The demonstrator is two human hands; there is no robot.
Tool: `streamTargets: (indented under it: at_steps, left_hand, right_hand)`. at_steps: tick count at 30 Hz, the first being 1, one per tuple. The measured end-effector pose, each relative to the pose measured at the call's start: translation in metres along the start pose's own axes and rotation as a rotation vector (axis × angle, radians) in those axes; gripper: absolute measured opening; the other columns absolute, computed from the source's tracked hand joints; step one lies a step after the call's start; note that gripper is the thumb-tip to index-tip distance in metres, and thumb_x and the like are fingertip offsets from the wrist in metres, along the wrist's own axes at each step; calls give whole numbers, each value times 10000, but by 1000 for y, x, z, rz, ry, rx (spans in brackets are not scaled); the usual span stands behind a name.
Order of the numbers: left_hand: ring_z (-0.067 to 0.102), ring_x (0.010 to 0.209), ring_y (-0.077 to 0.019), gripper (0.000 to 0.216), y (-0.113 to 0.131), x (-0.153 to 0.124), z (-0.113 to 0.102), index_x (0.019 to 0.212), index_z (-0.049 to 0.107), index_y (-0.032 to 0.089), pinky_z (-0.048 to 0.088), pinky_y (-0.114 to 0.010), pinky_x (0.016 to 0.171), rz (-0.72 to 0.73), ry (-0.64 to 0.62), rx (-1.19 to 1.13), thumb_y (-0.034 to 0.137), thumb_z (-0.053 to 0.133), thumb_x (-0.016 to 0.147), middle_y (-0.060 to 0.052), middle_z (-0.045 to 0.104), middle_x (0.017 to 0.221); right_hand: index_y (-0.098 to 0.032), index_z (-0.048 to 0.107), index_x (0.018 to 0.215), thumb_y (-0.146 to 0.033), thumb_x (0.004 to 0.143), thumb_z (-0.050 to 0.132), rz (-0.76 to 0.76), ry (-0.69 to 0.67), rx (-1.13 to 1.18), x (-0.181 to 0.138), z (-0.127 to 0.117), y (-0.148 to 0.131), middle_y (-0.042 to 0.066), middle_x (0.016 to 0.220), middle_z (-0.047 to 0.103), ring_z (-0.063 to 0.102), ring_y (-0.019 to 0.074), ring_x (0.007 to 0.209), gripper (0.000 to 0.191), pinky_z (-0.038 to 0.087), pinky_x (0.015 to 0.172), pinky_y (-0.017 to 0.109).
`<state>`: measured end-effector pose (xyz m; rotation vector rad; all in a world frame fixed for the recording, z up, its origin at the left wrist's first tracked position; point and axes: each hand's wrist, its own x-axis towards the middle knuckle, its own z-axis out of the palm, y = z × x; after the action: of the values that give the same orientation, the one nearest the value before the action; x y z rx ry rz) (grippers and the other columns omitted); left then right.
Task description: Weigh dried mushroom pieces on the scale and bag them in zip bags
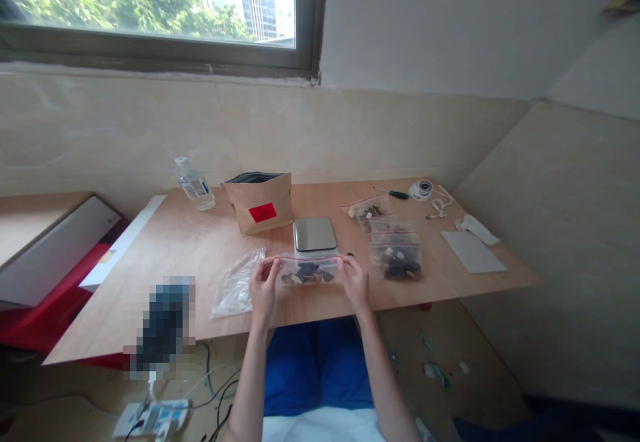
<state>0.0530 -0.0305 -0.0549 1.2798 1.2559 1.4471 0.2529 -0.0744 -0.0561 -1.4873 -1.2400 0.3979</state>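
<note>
Between my two hands a clear zip bag (306, 274) with a red seal line is stretched out flat. Dark and tan pieces lie in the lower part of it; their kind is too small to tell. My left hand (263, 287) pinches the bag's upper left corner, and my right hand (354, 282) pinches the upper right corner. Just beyond the bag stands a small scale (315, 234) with a metal top. Left of my left hand lies a crumpled clear plastic bag (233, 289). Filled zip bags (396, 255) lie to the right of my right hand.
Behind the scale, a brown paper pouch (257, 205) with a red label stands with its top open. A water bottle (195, 185) is at the back left. A screwdriver (399, 195), a white dome camera (420, 191) and white paper (473, 252) lie at the right.
</note>
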Motion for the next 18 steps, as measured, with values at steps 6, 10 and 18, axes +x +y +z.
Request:
streamTargets:
  at_steps: [6, 10, 18]
  left_hand:
    - [615, 775, -171, 204, -1, 1, -5, 810, 643, 189, 482, -283, 726, 76, -85, 46, 386, 604, 775, -32, 662, 805]
    - [609, 770, -168, 184, 2, -1, -5, 797, 640, 196, 477, -275, 715, 119, -125, 66, 375, 602, 779, -29, 658, 800]
    - [607, 766, -156, 141, 5, -1, -7, 826, 617, 209, 457, -269, 725, 210, -150, 215, 340, 566, 812, -20, 659, 811]
  right_hand:
    - [-232, 573, 1159, -330, 843, 547, -315, -170, -275, 17, 4, -54, 80, 1207, 589, 468, 238, 1163, 332, 331, 999, 418]
    - [-214, 640, 987, -315, 848, 582, -464, -513, -366, 29, 24, -84, 49, 958, 678, 561, 205, 970, 182, 380, 884, 339]
    - [-162, 615, 792, -147, 875, 516, -611, -594, -588, 39, 46, -78, 51, 797, 680, 565, 182, 795, 130, 337, 767, 304]
